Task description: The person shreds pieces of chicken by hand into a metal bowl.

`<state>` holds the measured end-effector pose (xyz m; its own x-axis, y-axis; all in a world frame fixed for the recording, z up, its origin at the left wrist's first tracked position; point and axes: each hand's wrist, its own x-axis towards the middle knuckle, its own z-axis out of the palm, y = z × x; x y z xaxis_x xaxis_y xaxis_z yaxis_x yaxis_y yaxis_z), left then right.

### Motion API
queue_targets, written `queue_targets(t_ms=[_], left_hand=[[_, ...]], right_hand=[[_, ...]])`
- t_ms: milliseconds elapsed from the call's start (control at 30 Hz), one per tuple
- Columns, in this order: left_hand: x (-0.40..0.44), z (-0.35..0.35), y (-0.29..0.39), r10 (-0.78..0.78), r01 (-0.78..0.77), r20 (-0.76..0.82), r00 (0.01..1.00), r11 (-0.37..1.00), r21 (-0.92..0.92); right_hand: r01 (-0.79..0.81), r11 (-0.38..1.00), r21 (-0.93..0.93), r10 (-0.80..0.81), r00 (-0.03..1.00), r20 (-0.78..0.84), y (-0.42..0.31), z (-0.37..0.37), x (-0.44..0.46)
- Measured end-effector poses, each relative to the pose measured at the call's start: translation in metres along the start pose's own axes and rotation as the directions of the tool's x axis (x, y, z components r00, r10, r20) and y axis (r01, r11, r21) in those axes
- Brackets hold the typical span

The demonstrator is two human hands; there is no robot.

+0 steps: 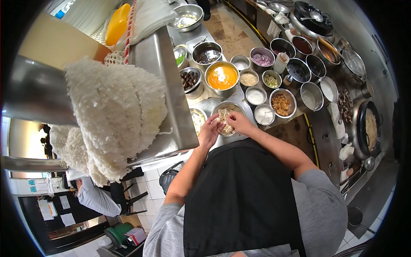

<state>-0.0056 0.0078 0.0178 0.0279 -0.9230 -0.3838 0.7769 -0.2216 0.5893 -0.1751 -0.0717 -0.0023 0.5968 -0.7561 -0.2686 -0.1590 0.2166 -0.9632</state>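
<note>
My left hand (210,130) and my right hand (240,122) meet over a metal bowl (238,106) in front of my apron. The fingers of both hands are closed in a pinch on a small pale piece (223,116) that looks like garlic. More pale, papery pieces lie in the bowl under my hands, partly hidden by them. Just left of my left hand stands another metal bowl with pale pieces (198,120).
A pot of orange liquid (221,76) stands behind the bowl. Several seasoning containers, one with white powder (256,95), crowd the right. A white cloth (113,115) hangs over a steel shelf at left. A seated person (98,197) is lower left.
</note>
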Motion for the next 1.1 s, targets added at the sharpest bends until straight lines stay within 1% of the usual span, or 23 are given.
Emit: queue_targets(t_ms=[33,100,133,200,267,333,367,400,433,467,500,533,600,633,700,833,900,933,967,1000,1033,1067,1100], left_hand=[[0.0,-0.002,0.0,-0.028,0.028,0.009,1.0,0.999,-0.042],[-0.001,-0.002,0.0,-0.046,0.046,-0.007,0.999,0.997,-0.057],[-0.002,-0.001,0.001,-0.065,0.063,-0.023,0.998,0.995,-0.074],[-0.004,0.002,0.001,-0.074,0.071,-0.036,0.997,0.995,-0.069],[-0.004,0.001,0.001,-0.081,0.078,-0.049,0.995,0.995,-0.064],[0.0,-0.002,0.0,-0.076,0.076,-0.015,0.997,0.997,-0.027],[0.001,-0.004,-0.001,-0.076,0.075,-0.016,0.997,0.997,-0.027],[0.002,-0.003,-0.002,-0.051,0.053,-0.033,0.998,0.997,0.063],[0.002,-0.001,-0.003,-0.024,0.031,-0.046,0.999,0.988,0.152],[0.002,0.0,-0.004,-0.024,0.031,-0.047,0.999,0.988,0.152],[0.003,0.001,-0.005,0.001,0.01,-0.054,0.999,0.979,0.204],[0.003,0.002,-0.006,0.026,-0.01,-0.061,0.998,0.967,0.256],[0.002,0.002,-0.004,0.021,-0.002,-0.068,0.997,0.966,0.26],[0.002,0.003,-0.003,0.014,0.006,-0.075,0.997,0.965,0.263],[0.001,0.002,-0.002,0.009,0.015,-0.1,0.995,0.972,0.233],[-0.001,-0.003,0.002,0.018,0.007,-0.14,0.99,0.984,0.177],[-0.002,-0.005,0.003,0.029,-0.005,-0.146,0.989,0.987,0.161],[-0.003,-0.005,0.004,0.039,-0.017,-0.151,0.988,0.99,0.144],[-0.004,-0.008,0.006,0.038,-0.016,-0.154,0.987,0.99,0.143],[-0.003,-0.015,0.009,0.094,-0.058,-0.169,0.981,0.977,0.205],[-0.001,-0.022,0.012,0.151,-0.099,-0.179,0.972,0.958,0.268],[0.0,-0.03,0.017,0.221,-0.129,-0.189,0.957,0.906,0.404],[-0.002,-0.034,0.023,0.296,-0.13,-0.235,0.926,0.834,0.537]], right_hand=[[-0.001,1.0,0.001,0.001,1.0,0.0,0.001,-0.001,0.001],[0.226,0.945,-0.236,-0.254,0.963,-0.096,0.001,-0.001,0.003],[0.225,0.946,-0.235,-0.253,0.963,-0.096,-0.001,-0.003,0.003],[0.3,0.867,-0.398,-0.342,0.939,-0.039,-0.005,-0.005,0.001],[0.295,0.86,-0.416,-0.335,0.942,-0.024,-0.013,-0.004,-0.002],[0.291,0.852,-0.434,-0.328,0.945,-0.01,-0.02,-0.002,-0.003],[0.256,0.887,-0.383,-0.288,0.957,-0.027,-0.023,0.0,-0.004],[0.219,0.918,-0.33,-0.246,0.969,-0.041,-0.03,0.002,-0.006],[0.219,0.919,-0.329,-0.245,0.969,-0.04,-0.037,0.003,-0.008],[0.173,0.94,-0.295,-0.193,0.98,-0.042,-0.044,0.003,-0.011],[0.126,0.957,-0.26,-0.142,0.989,-0.041,-0.049,0.003,-0.013],[0.127,0.957,-0.259,-0.142,0.989,-0.039,-0.047,0.003,-0.011],[0.201,0.939,-0.279,-0.213,0.977,-0.014,-0.036,0.001,-0.006],[0.201,0.939,-0.278,-0.213,0.977,-0.012,-0.03,0.001,-0.004],[0.34,0.876,-0.343,-0.357,0.934,0.013,-0.019,0.0,-0.001],[0.348,0.862,-0.369,-0.347,0.935,0.07,-0.009,-0.005,0.002],[0.283,0.914,-0.291,-0.288,0.957,0.025,-0.01,-0.007,0.002],[0.282,0.914,-0.29,-0.287,0.957,0.026,-0.012,-0.009,0.001],[0.24,0.905,-0.352,-0.247,0.969,0.025,-0.015,-0.012,0.002],[0.197,0.889,-0.414,-0.207,0.978,0.021,-0.018,-0.015,0.002],[0.196,0.889,-0.414,-0.206,0.978,0.021,-0.013,-0.017,0.006],[0.255,0.849,-0.464,-0.288,0.958,-0.001,-0.007,-0.018,0.01],[0.308,0.801,-0.513,-0.367,0.93,-0.016,-0.006,-0.017,0.01]])
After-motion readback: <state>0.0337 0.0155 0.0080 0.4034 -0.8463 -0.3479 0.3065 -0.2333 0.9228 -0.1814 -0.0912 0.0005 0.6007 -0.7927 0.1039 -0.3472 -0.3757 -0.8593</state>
